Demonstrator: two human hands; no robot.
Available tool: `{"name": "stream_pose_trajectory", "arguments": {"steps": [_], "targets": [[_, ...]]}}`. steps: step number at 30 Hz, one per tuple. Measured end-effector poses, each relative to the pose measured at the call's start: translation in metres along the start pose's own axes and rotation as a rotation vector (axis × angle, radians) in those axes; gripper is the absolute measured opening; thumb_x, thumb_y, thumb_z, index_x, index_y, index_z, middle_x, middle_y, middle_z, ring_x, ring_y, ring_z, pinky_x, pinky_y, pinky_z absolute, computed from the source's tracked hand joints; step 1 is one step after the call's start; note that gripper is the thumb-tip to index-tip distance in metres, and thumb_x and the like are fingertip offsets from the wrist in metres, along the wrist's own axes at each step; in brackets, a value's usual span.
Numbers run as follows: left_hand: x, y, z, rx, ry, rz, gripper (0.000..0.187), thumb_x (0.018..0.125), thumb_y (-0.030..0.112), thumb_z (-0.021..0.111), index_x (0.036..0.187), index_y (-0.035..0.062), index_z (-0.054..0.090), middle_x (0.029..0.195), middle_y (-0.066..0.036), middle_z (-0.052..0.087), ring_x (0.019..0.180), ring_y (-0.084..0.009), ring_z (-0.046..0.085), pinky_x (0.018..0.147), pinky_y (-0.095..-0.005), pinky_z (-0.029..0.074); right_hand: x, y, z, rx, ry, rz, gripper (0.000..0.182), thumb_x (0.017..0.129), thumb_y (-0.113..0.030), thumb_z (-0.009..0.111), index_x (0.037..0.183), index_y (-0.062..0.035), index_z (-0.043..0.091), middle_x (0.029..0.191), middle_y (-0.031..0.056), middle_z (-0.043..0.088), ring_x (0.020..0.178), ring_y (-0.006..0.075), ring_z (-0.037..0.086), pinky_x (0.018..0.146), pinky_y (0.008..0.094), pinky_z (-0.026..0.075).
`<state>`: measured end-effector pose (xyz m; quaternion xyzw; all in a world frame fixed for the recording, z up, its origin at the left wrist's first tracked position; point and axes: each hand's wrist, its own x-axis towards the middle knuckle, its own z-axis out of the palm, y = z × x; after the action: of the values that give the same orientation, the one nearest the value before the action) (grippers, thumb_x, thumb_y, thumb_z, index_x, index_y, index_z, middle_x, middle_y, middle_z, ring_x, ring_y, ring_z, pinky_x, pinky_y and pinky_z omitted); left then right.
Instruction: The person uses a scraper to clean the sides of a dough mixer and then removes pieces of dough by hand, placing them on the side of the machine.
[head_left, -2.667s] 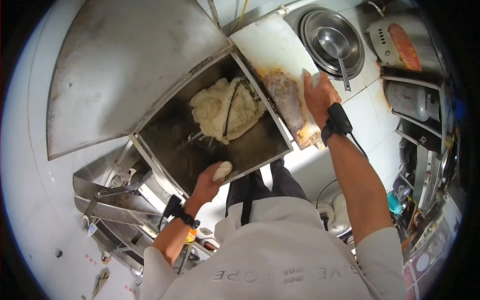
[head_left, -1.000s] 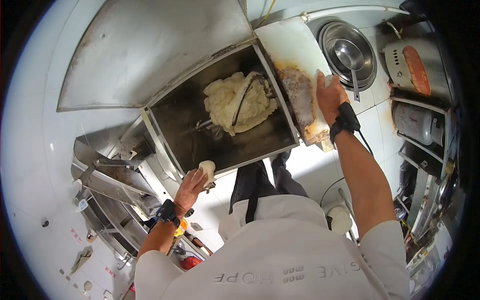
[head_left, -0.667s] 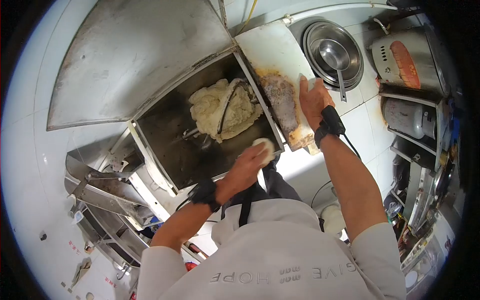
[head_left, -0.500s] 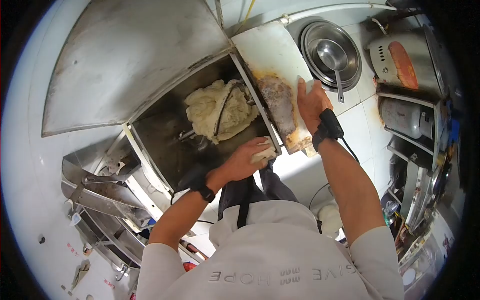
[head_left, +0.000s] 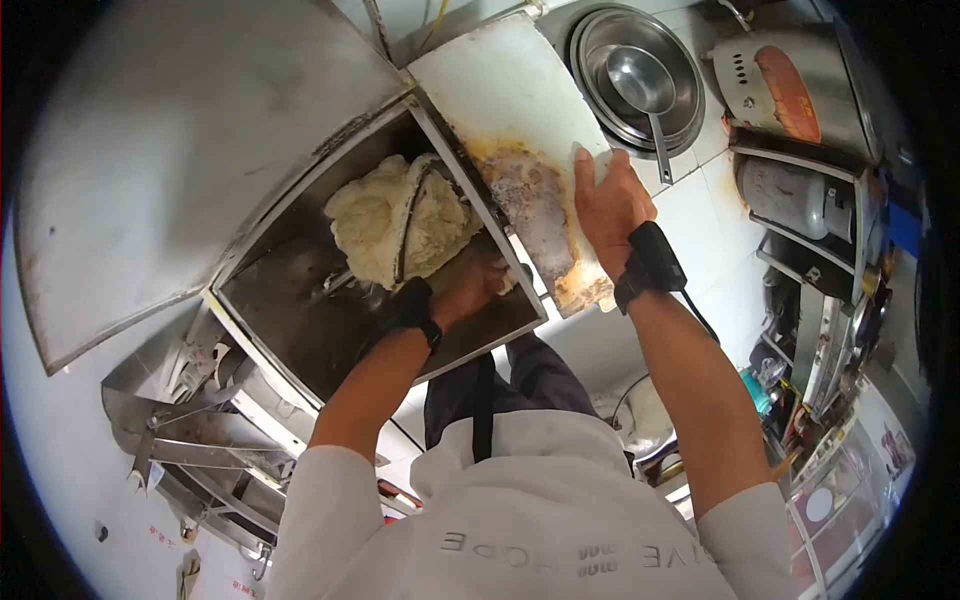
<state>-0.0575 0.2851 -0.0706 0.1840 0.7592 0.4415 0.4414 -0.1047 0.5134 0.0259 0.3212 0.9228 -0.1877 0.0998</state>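
Commercial kitchen or bakery: steel dough mixer [head_left: 300, 330] at 10 o'clock, stacked steel bowls [head_left: 632, 75] at 1, tiled floor.

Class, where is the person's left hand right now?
In the head view, the left hand is inside the steel mixer tub, low at its right wall, just beside the big dough mass.

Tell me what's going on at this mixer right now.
A person leans over an open metal mixing tub. The left hand reaches down inside it, beside the big dough mass wrapped round the mixing arm. The right hand rests flat on the stained side panel at the tub's edge. Stacked steel bowls sit behind.
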Motion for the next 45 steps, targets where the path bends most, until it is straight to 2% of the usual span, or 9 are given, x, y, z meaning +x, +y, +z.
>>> {"name": "stream_pose_trajectory", "arguments": {"steps": [6, 14, 16, 18, 26, 35, 37, 43, 45], "targets": [[0.064, -0.144, 0.077, -0.09, 0.17, 0.05, 0.013, 0.082, 0.01, 0.062, 0.082, -0.0014, 0.068, 0.088, -0.023, 0.067, 0.079, -0.0419, 0.063, 0.072, -0.0465, 0.05, 0.002, 0.005, 0.011, -0.001, 0.137, -0.061, 0.058, 0.096, -0.051, 0.048, 0.112, 0.0041, 0.057, 0.096, 0.0292, 0.067, 0.091, 0.0443, 0.066, 0.082, 0.049, 0.051], [-0.024, 0.004, 0.009, -0.129, -0.053, -0.028, 0.02, 0.091, 0.009, 0.061, 0.107, -0.0006, 0.07, 0.111, -0.022, 0.068, 0.101, -0.0295, 0.065, 0.09, -0.0403, 0.05, 0.005, 0.012, 0.019, -0.041, 0.125, -0.036, 0.058, 0.093, -0.057, 0.048, 0.116, -0.0049, 0.059, 0.098, 0.0246, 0.069, 0.092, 0.0431, 0.066, 0.084, 0.0493, 0.051], [-0.047, 0.007, 0.002, 0.007, 0.097, 0.268, 0.017, 0.089, 0.007, 0.061, 0.101, -0.0012, 0.07, 0.097, -0.021, 0.067, 0.094, -0.0386, 0.063, 0.081, -0.0402, 0.05, 0.003, 0.009, 0.017, -0.016, 0.128, -0.046, 0.058, 0.093, -0.059, 0.048, 0.11, -0.0046, 0.06, 0.094, 0.0247, 0.069, 0.089, 0.0432, 0.066, 0.082, 0.0493, 0.051], [-0.078, 0.004, -0.015, 0.072, -0.005, 0.289, 0.025, 0.092, 0.013, 0.063, 0.113, 0.0003, 0.068, 0.118, -0.025, 0.063, 0.108, -0.0386, 0.062, 0.095, -0.0413, 0.049, -0.001, 0.007, 0.014, -0.01, 0.167, -0.054, 0.057, 0.093, -0.059, 0.047, 0.106, -0.0046, 0.06, 0.093, 0.0248, 0.069, 0.088, 0.043, 0.066, 0.081, 0.0493, 0.052], [-0.189, -0.098, -0.059, 0.186, -0.007, 0.021, 0.02, 0.089, 0.01, 0.063, 0.105, -0.0026, 0.067, 0.104, -0.024, 0.065, 0.101, -0.0404, 0.062, 0.088, -0.0434, 0.051, -0.003, 0.002, 0.006, -0.003, 0.099, -0.011, 0.058, 0.094, -0.054, 0.049, 0.122, -0.004, 0.057, 0.1, 0.0241, 0.068, 0.094, 0.0429, 0.066, 0.085, 0.0486, 0.05], [-0.023, -0.016, 0.016, -0.065, 0.124, 0.206, 0.019, 0.091, 0.008, 0.059, 0.104, -0.0023, 0.067, 0.103, -0.025, 0.066, 0.102, -0.0393, 0.063, 0.086, -0.0432, 0.051, 0.0, 0.004, 0.012, 0.004, 0.146, -0.05, 0.058, 0.096, -0.052, 0.048, 0.11, 0.0033, 0.058, 0.099, 0.03, 0.066, 0.094, 0.046, 0.065, 0.083, 0.0512, 0.051], [-0.002, -0.009, 0.018, 0.035, -0.209, -0.095, 0.018, 0.091, 0.008, 0.059, 0.104, -0.0015, 0.067, 0.101, -0.026, 0.065, 0.097, -0.0404, 0.063, 0.083, -0.0427, 0.05, 0.001, 0.005, 0.011, 0.01, 0.161, -0.074, 0.058, 0.096, -0.052, 0.047, 0.11, 0.0034, 0.058, 0.098, 0.03, 0.066, 0.093, 0.0463, 0.065, 0.082, 0.0514, 0.051], [-0.089, -0.057, -0.008, 0.072, 0.173, 0.268, 0.019, 0.09, 0.008, 0.061, 0.105, 0.0017, 0.069, 0.098, -0.024, 0.067, 0.087, -0.0403, 0.064, 0.077, -0.0423, 0.05, 0.002, 0.009, 0.013, -0.019, 0.124, -0.082, 0.055, 0.095, -0.053, 0.049, 0.102, 0.0, 0.059, 0.095, 0.0292, 0.067, 0.09, 0.0448, 0.066, 0.08, 0.0519, 0.051], [-0.15, -0.088, -0.032, 0.104, 0.079, -0.073, 0.018, 0.089, 0.01, 0.063, 0.103, 0.0011, 0.07, 0.097, -0.022, 0.068, 0.086, -0.0399, 0.065, 0.078, -0.0427, 0.051, 0.002, 0.013, 0.016, -0.015, 0.142, -0.095, 0.055, 0.095, -0.054, 0.049, 0.102, 0.0001, 0.059, 0.096, 0.0293, 0.067, 0.091, 0.0449, 0.066, 0.081, 0.0517, 0.051]]}}
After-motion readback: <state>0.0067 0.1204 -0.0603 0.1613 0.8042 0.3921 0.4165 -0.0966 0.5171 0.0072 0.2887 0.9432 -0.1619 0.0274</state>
